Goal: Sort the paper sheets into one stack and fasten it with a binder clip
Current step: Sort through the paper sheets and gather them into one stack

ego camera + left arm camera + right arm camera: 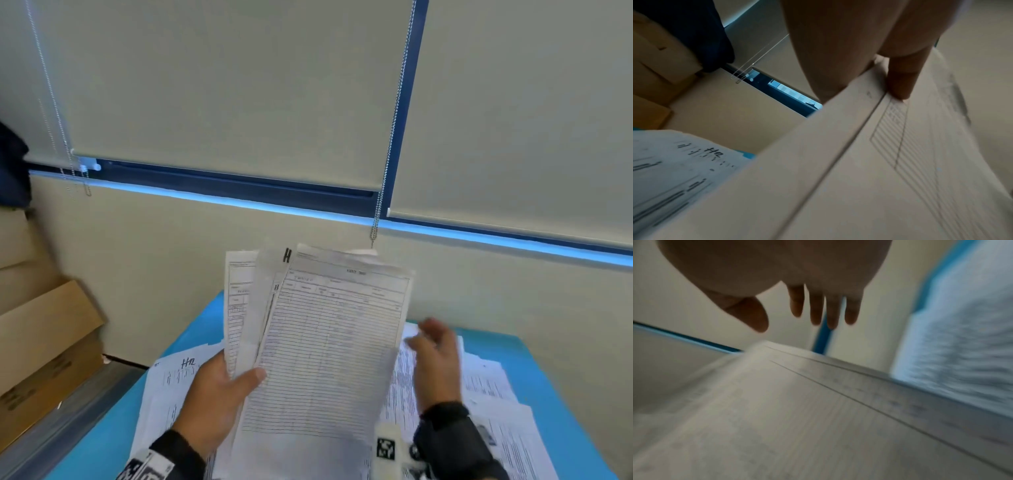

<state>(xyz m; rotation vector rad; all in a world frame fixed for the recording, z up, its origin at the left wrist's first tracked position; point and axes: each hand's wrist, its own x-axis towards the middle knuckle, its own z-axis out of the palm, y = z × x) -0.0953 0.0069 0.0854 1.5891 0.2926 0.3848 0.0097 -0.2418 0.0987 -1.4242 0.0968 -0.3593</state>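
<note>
We hold the gathered sheets (322,342) upright in our left hand (219,397), thumb pinching the front page, so the fanned edges can presumably be squared. Our right hand (435,359) hangs beside the bundle, fingers spread and holding nothing, above the loose sheets (493,380) still lying on the blue table (548,370). The left wrist view shows the thumb (904,76) pressing the page margin (the head view hides this contact). No binder clip is visible.

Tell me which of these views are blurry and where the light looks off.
Head view: mostly sharp, right hand motion-smeared. Left wrist view: dim, held sheets soft, thumb shadowed. Right wrist view: heavily motion-blurred, right hand dark against the pale wall, loose papers streaked.
</note>
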